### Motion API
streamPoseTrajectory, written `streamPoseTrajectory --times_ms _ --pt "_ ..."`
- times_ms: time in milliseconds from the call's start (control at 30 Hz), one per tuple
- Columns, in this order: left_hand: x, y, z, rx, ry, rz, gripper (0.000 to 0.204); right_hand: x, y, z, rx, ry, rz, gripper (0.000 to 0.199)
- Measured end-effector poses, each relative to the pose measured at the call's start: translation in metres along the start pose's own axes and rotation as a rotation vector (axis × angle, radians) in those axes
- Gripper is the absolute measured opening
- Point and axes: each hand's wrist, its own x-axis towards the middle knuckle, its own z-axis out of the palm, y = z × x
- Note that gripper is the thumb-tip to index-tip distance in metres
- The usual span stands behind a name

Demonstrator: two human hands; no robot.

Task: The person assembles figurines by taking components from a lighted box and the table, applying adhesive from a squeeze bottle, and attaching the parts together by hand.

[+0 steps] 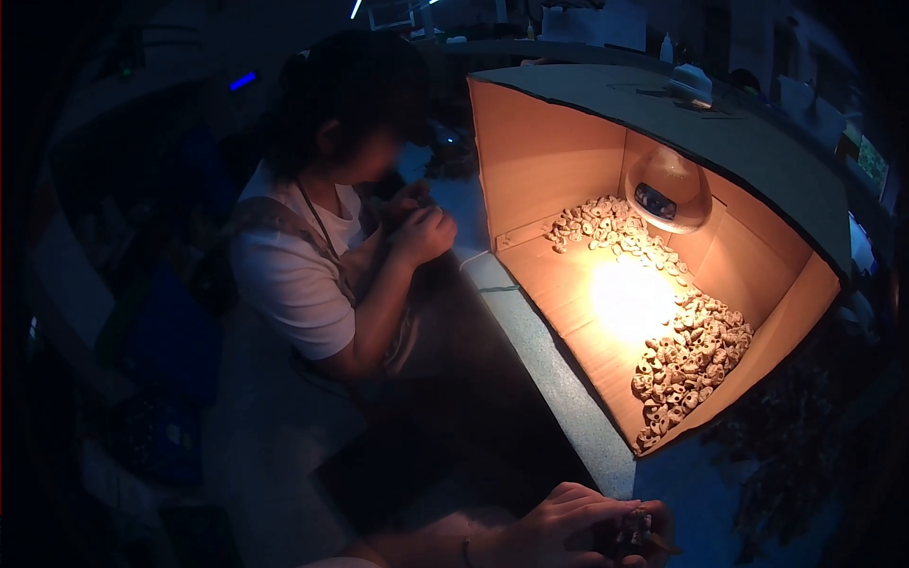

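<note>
At the lower edge, my left hand (559, 528) is closed around a small dark piece with pale, shiny spots (632, 532), whose kind I cannot make out. My right hand (660, 530), mostly cut off by the frame and in shadow, has its fingers curled against the other side of the same piece. Both hands are just below the near corner of an open cardboard box (559, 317). Inside it, many small tan knobbly pieces with dark holes (696, 355) lie in a heap, and more of them (597, 222) sit farther back.
A lit lamp (670, 189) hangs under the box's top, glaring on its floor. The box stands on a pale tabletop (568, 379). To the left a co-worker (312, 256) sits with both hands (426, 232) raised together. A dark heap (786, 473) lies right of the box. Surroundings are dim.
</note>
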Motion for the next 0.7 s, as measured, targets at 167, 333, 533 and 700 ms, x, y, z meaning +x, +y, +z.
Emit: streamPoseTrajectory --times_ms 167,333,533,700 --pt "-0.010 -0.001 0.020 -0.327 0.173 -0.025 0.056 -0.001 -0.001 0.012 0.130 0.037 0.015 0.073" --pt "-0.011 -0.007 0.029 -0.675 0.223 -0.039 0.062 -0.002 0.006 0.015 0.233 0.050 0.002 0.073" --pt "-0.004 -0.001 0.025 -0.701 0.219 0.055 0.057 -0.007 0.006 0.014 0.251 0.055 0.020 0.075" --pt "-0.012 -0.006 0.019 -0.408 0.145 0.084 0.067 -0.017 0.005 0.012 0.263 0.057 0.012 0.069"
